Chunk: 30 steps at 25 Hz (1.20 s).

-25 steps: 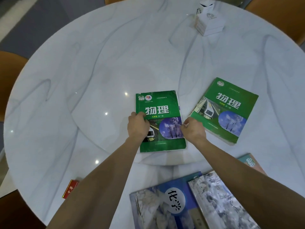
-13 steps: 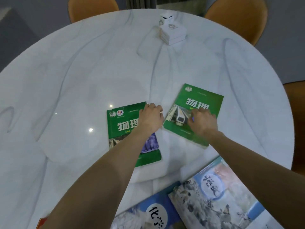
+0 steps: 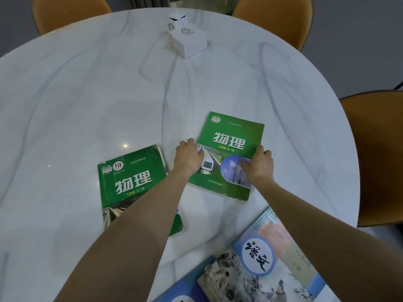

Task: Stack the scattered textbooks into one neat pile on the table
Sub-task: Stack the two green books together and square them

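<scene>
Two green physics textbooks lie flat on the round white marble table (image 3: 87, 94). My left hand (image 3: 188, 158) grips the left edge of the right green textbook (image 3: 231, 138), and my right hand (image 3: 259, 166) grips its right edge over the cover picture. The left green textbook (image 3: 130, 182) lies apart, partly under my left forearm. Near the front edge sit a blue-and-white landscape-cover textbook (image 3: 257, 264) and a blue textbook (image 3: 187, 288) partly beneath it.
A stack of small white boxes (image 3: 187, 40) stands at the far side of the table. Orange chairs stand at the far left (image 3: 69, 12), at the far right (image 3: 274, 20), and at the right side (image 3: 379, 153).
Both hands left the left green textbook and moved right onto the right green textbook, now holding its two side edges. The camera view also shifted to the right.
</scene>
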Each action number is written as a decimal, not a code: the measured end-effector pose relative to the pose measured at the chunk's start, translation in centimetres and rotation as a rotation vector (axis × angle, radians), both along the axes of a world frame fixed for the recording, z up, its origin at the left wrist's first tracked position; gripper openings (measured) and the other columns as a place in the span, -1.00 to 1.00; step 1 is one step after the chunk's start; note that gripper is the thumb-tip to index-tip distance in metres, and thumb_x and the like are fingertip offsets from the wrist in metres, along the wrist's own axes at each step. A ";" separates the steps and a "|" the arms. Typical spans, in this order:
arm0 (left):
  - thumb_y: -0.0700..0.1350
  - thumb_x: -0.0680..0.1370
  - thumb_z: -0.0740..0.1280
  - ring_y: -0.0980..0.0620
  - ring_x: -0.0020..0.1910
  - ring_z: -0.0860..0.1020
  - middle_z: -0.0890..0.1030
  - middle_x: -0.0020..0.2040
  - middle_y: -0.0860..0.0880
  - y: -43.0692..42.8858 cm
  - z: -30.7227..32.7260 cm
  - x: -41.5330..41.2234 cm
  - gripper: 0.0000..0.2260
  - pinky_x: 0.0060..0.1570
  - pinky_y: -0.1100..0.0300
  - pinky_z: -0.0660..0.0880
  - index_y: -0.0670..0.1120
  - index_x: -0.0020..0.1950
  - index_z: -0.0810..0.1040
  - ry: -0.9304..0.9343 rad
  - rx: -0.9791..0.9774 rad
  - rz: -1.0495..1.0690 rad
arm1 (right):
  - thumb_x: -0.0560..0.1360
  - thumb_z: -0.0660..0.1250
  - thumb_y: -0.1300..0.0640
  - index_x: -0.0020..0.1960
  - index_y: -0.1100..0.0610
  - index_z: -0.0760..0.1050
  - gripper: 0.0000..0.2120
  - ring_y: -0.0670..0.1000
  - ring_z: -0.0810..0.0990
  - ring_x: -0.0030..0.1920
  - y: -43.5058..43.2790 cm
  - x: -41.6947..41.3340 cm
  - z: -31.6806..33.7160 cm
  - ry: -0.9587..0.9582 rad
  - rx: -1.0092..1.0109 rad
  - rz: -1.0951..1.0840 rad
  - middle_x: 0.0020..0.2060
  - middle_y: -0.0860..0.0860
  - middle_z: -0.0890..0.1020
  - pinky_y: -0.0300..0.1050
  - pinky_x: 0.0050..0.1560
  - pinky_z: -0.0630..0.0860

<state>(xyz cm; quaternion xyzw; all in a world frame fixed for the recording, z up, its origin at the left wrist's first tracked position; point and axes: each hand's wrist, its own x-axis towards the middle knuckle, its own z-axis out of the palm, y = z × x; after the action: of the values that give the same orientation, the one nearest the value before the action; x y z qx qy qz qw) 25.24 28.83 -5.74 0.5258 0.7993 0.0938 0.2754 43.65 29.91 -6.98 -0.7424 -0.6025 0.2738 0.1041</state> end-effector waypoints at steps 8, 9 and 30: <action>-0.13 0.61 0.22 -0.14 0.06 0.55 0.59 0.16 -0.17 0.6 0.0 -0.4 -0.77 0.10 0.03 0.48 -0.20 0.22 0.46 -0.358 0.052 0.179 | 0.41 0.40 0.17 0.20 0.30 0.43 -0.58 0.28 0.55 0.10 1.2 0.6 -0.6 0.187 -0.093 -0.209 0.15 0.25 0.51 0.07 0.11 0.52; -0.14 0.62 0.19 -0.12 0.04 0.54 0.58 0.18 -0.17 0.2 0.0 -0.1 -0.77 0.10 0.03 0.50 -0.20 0.24 0.43 -0.385 0.082 0.186 | 0.41 0.40 0.18 0.22 0.29 0.41 -0.57 0.28 0.55 0.11 1.2 0.7 -0.6 0.205 -0.090 -0.215 0.15 0.26 0.51 0.07 0.11 0.52; -0.18 0.63 0.18 0.15 -0.21 0.55 0.60 0.02 -0.09 -9.7 5.3 -6.3 -0.79 -0.32 0.34 0.49 -0.17 0.25 0.44 -0.744 0.375 0.642 | 0.51 0.31 0.33 0.20 0.26 0.46 -0.73 0.13 0.56 -0.07 -1.4 -6.0 4.6 0.847 -0.162 -0.216 0.00 0.18 0.59 -0.04 -0.06 0.54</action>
<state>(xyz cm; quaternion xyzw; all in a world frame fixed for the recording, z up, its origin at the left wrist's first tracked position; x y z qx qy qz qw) 18.90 19.17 -0.46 0.2260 0.7379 0.4951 0.3992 37.70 28.46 -2.33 -0.6291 -0.4023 0.5878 0.3114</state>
